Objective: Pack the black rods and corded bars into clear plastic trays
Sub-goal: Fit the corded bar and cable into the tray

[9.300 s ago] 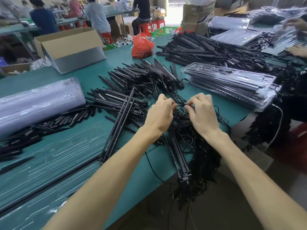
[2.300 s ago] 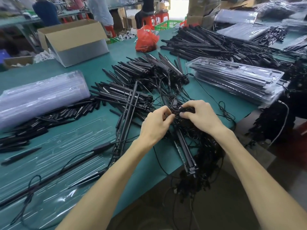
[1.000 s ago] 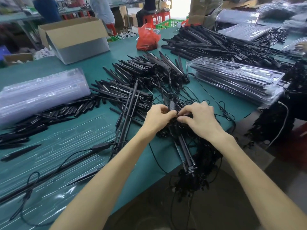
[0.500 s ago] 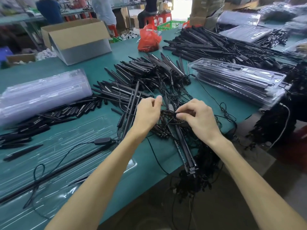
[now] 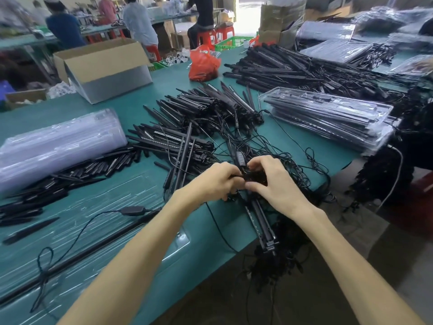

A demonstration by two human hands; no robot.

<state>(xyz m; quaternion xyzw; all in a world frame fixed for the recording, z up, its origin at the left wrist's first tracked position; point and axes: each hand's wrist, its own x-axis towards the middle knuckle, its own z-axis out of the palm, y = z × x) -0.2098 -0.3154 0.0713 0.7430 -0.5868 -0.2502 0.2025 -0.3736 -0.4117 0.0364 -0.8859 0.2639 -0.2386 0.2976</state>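
While left hand [image 5: 210, 181] and right hand [image 5: 277, 186] pinch one cord bundle [image 5: 255, 177] together | risk: tangled cords snag, dragging corded bars [image 5: 260, 218] off the table [image 5: 168, 80] edge.

Diffuse daylight, moderately bright. The doorway [image 5: 246, 17] at the far end is blown out to white. Shadows on the green table [image 5: 145, 95] are faint and soft. Glare streaks the stack of clear plastic trays [image 5: 58, 146]. The centre is sharp: left hand [image 5: 210, 181] and right hand [image 5: 278, 186] gripping the cord bundle [image 5: 255, 177]. The corners are smeared and bowed by the wide lens. The background workers [image 5: 63, 31] are soft.
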